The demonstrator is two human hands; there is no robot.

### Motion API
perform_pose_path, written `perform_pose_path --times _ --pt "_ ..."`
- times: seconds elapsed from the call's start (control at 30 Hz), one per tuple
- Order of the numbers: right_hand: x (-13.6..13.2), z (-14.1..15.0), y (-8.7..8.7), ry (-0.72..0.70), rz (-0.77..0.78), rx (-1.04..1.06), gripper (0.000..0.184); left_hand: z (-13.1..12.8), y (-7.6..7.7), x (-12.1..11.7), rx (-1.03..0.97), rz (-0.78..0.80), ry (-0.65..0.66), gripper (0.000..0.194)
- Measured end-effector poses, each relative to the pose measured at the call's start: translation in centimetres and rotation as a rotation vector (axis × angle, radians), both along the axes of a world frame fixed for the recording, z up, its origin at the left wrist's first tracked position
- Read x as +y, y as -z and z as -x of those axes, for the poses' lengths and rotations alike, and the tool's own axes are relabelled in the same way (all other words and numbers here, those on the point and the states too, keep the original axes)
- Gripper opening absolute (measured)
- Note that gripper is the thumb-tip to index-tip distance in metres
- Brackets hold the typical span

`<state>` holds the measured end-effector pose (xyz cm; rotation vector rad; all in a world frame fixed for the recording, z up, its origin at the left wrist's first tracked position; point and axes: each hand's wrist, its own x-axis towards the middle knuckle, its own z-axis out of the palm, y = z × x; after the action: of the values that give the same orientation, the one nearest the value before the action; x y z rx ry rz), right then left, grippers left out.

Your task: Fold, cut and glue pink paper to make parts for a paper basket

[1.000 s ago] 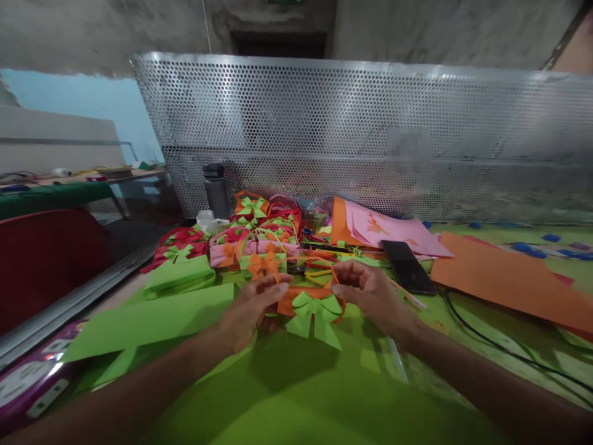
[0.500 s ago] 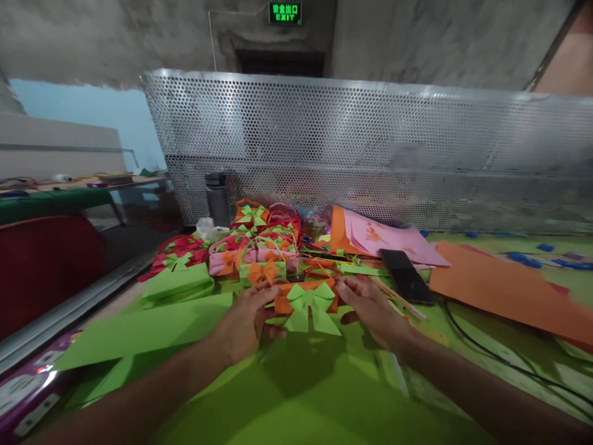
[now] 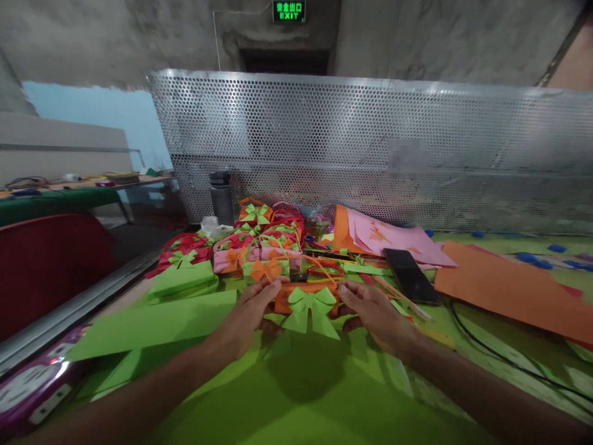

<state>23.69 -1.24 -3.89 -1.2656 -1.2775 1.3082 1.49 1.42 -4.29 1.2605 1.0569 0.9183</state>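
Note:
An orange paper basket with a green paper bow (image 3: 309, 306) on its front stands on the green table. My left hand (image 3: 248, 315) grips its left side and my right hand (image 3: 370, 311) grips its right side, fingers wrapped on the basket's ends. Just behind it is a cluster of finished paper baskets (image 3: 259, 241) in pink, red, green and orange, each with a bow and a loop handle.
Green paper sheets (image 3: 157, 321) lie at the left. A black phone (image 3: 410, 275), pink sheets (image 3: 393, 238) and a large orange sheet (image 3: 504, 281) lie at the right. A dark bottle (image 3: 221, 198) stands before the perforated metal screen (image 3: 370, 142). A black cable (image 3: 504, 358) runs along the right.
Both hands set the orange basket down and pushed it a little farther forward toward the finished baskets. The view tilted up slightly.

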Motion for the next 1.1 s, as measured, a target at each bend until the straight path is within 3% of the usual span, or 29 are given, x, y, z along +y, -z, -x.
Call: perform_pose_path --times 0.3,0.53,0.73,0.93,1.1 --pt "0.0 -0.1 -0.1 0.028 -0.053 0.0 0.035 0.7 -1.1 -0.1 0.307 -0.227 0.06 0.05" --pt "0.3 -0.5 -0.6 -0.006 -0.006 0.156 0.036 0.6 -2.6 -0.2 0.326 -0.186 0.195 0.053" --pt "0.4 -0.7 -0.4 -0.029 0.046 0.281 0.04 0.8 -3.2 -0.7 0.187 -0.056 0.194 0.047" --pt "0.5 -0.8 -0.7 -0.035 0.055 0.374 0.039 1.1 -2.7 0.2 -0.172 0.163 0.275 0.049" --pt "0.7 -0.8 -0.7 -0.042 0.053 0.417 0.036 0.8 -2.7 0.3 -0.286 0.221 0.275 0.035"
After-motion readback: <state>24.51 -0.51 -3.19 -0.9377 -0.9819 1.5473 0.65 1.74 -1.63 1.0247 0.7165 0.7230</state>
